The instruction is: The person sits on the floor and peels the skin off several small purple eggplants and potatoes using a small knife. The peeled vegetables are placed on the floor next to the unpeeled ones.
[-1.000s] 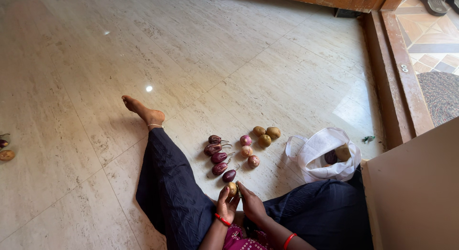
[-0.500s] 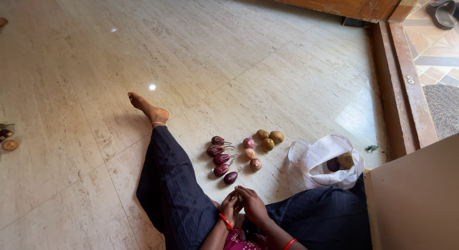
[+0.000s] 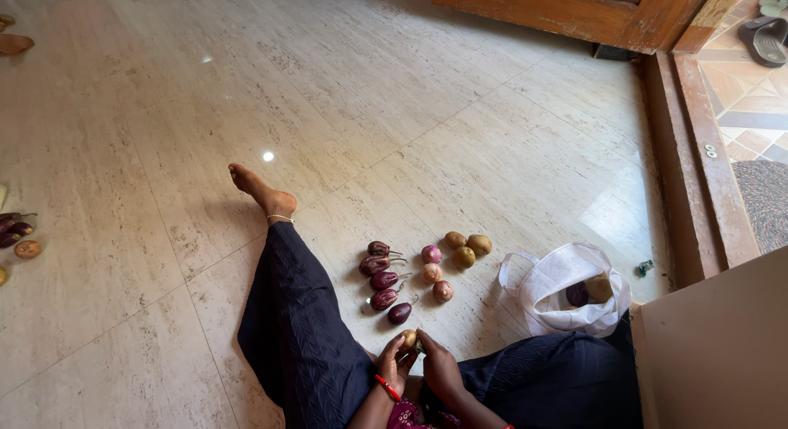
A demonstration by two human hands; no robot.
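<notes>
I sit on a pale tiled floor with my left leg (image 3: 287,314) stretched out. Both hands meet just in front of my lap. My left hand (image 3: 392,365) cups a small brown potato (image 3: 409,339), and my right hand (image 3: 435,365) presses against it from the right. Just beyond the hands lies a row of several small purple eggplants (image 3: 384,279). To their right sit three pinkish onions (image 3: 432,273), then three brown potatoes (image 3: 465,249). A white cloth bag (image 3: 566,291) lies open on the right with more vegetables inside.
A wooden door threshold (image 3: 688,166) runs along the right, with a door frame (image 3: 558,10) at the top. Sandals (image 3: 763,35) lie beyond it. More vegetables (image 3: 18,236) lie at the left edge. A beige panel (image 3: 722,347) fills the lower right.
The view has tilted down slightly, so everything sits lower in the picture. My hands stay together on the potato near my lap, which shows again between them.
</notes>
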